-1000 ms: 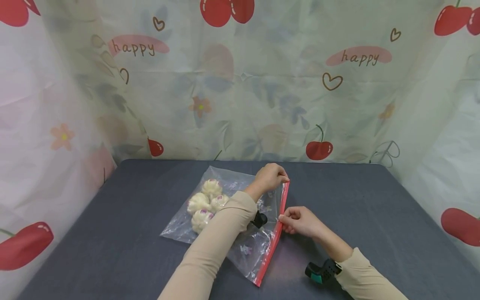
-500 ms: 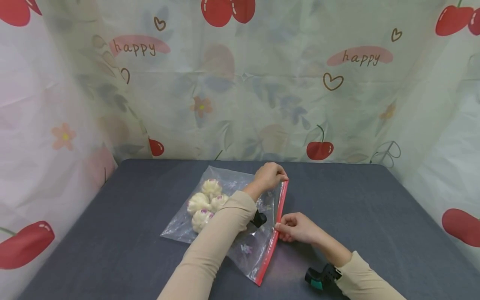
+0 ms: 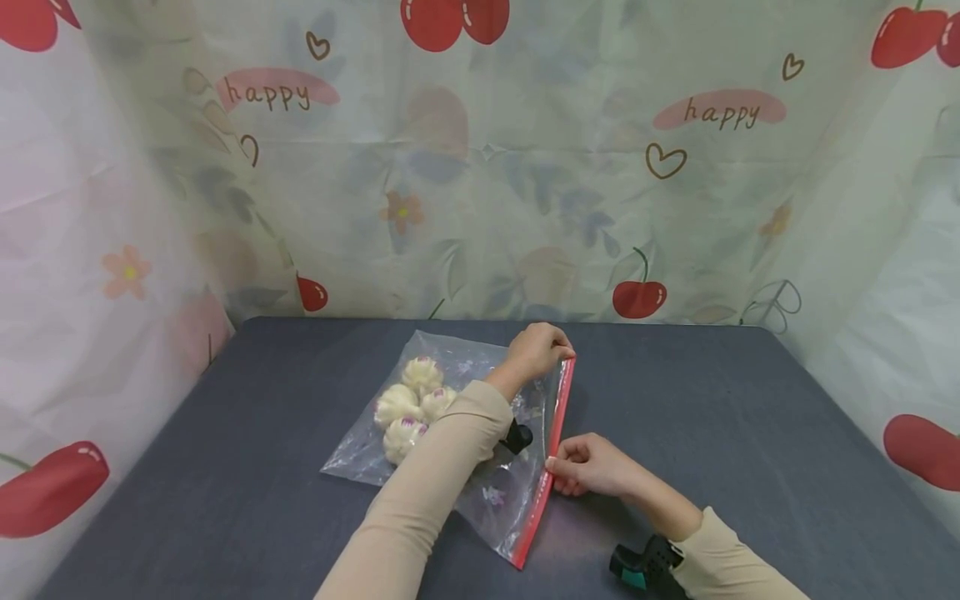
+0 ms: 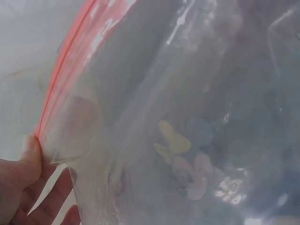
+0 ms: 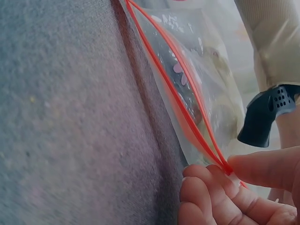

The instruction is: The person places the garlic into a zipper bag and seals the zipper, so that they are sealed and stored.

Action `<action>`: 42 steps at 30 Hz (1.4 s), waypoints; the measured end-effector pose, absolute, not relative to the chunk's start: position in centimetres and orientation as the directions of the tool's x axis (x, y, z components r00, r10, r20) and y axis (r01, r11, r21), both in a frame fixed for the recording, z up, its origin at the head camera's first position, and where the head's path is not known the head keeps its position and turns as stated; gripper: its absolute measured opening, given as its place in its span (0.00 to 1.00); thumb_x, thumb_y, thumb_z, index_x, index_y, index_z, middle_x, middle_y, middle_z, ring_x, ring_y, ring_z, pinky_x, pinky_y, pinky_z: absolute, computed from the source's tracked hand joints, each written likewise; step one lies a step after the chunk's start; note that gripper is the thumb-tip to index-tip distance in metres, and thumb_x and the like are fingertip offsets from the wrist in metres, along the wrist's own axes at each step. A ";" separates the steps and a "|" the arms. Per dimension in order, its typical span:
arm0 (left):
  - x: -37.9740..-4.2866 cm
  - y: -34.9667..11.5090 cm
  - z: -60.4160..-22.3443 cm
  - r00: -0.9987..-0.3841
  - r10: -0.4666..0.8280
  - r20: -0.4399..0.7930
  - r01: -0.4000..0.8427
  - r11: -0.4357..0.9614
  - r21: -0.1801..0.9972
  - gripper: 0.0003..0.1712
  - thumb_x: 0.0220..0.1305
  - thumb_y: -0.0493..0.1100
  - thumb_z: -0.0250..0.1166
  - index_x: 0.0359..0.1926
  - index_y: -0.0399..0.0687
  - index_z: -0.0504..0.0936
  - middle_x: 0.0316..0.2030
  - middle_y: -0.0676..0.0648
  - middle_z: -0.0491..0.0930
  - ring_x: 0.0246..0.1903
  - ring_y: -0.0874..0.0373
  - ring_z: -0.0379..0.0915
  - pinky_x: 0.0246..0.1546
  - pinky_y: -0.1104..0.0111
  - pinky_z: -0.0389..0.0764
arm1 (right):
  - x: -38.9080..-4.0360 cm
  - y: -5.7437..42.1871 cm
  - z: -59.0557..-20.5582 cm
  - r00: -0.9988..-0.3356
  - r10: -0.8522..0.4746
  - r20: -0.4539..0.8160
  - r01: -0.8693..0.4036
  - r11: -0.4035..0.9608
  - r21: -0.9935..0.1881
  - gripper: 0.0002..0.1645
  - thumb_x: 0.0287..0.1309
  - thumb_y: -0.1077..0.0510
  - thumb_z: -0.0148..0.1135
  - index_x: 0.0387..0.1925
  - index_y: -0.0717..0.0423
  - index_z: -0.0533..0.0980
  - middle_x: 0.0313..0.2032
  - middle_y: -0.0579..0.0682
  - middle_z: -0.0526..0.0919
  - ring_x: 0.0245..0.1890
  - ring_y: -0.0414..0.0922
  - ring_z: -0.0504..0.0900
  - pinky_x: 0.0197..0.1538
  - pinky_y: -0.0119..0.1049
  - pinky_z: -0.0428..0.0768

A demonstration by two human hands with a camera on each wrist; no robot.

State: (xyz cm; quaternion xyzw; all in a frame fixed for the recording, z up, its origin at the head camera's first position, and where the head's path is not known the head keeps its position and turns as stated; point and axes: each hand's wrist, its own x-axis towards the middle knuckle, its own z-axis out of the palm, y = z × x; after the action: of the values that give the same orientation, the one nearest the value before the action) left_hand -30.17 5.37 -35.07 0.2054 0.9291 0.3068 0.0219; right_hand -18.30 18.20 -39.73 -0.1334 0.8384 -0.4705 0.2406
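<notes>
A clear zip bag (image 3: pixel 491 525) lies on the table with several garlic bulbs (image 3: pixel 397 406) inside, at its left end. Its red zip strip (image 3: pixel 534 514) runs along the right side. At the far corner my left hand (image 3: pixel 534 350) pinches the strip; the left wrist view shows thumb and fingers on that corner. Partway down the strip, my right hand (image 3: pixel 592 467) squeezes it between thumb and fingers. In the right wrist view the two red edges (image 5: pixel 176 86) stand apart on the near stretch and meet at the right thumb (image 5: pixel 262 166). My left forearm hides part of the bag.
The dark table (image 3: pixel 187 483) has a printed curtain (image 3: pixel 480 208) behind it and at both sides. A black wrist device (image 3: pixel 645 562) sits at the right wrist, another (image 3: pixel 517 436) at the left wrist, over the bag.
My right hand has slid along the red strip toward the near corner, still pinching it. My left hand keeps its grip at the far corner, and the bag has barely shifted.
</notes>
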 end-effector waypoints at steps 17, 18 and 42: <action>-30.4 5.1 -35.1 -0.924 0.368 0.103 0.356 0.730 0.584 0.12 0.64 0.51 0.58 0.40 0.54 0.84 0.39 0.53 0.84 0.32 0.60 0.78 0.29 0.72 0.73 | -17.4 17.7 -39.8 -0.823 -0.473 -0.314 0.040 0.504 -0.863 0.19 0.62 0.53 0.57 0.27 0.67 0.76 0.21 0.45 0.82 0.22 0.36 0.79 0.29 0.33 0.80; -30.4 5.1 -35.1 -0.924 0.368 0.106 0.357 0.729 0.584 0.12 0.64 0.51 0.58 0.40 0.54 0.84 0.39 0.53 0.84 0.32 0.60 0.78 0.29 0.72 0.73 | -17.3 17.7 -39.9 -0.821 -0.475 -0.316 0.040 0.504 -0.863 0.19 0.62 0.53 0.58 0.26 0.67 0.76 0.20 0.45 0.82 0.21 0.35 0.79 0.29 0.33 0.79; -30.7 5.1 -34.9 -0.935 0.330 0.134 0.345 0.749 0.565 0.12 0.64 0.51 0.57 0.40 0.56 0.85 0.41 0.54 0.84 0.35 0.60 0.79 0.33 0.70 0.75 | -16.0 17.3 -39.9 -0.777 -0.525 -0.348 0.060 0.488 -0.871 0.19 0.61 0.53 0.58 0.27 0.68 0.77 0.19 0.45 0.81 0.20 0.34 0.78 0.28 0.30 0.79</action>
State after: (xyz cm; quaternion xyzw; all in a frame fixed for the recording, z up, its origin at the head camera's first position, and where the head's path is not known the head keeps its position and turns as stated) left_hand -30.69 5.11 -34.93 0.1805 0.9351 0.3048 -0.0127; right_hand -16.03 17.30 -39.85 -0.1437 0.8081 -0.4852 0.3014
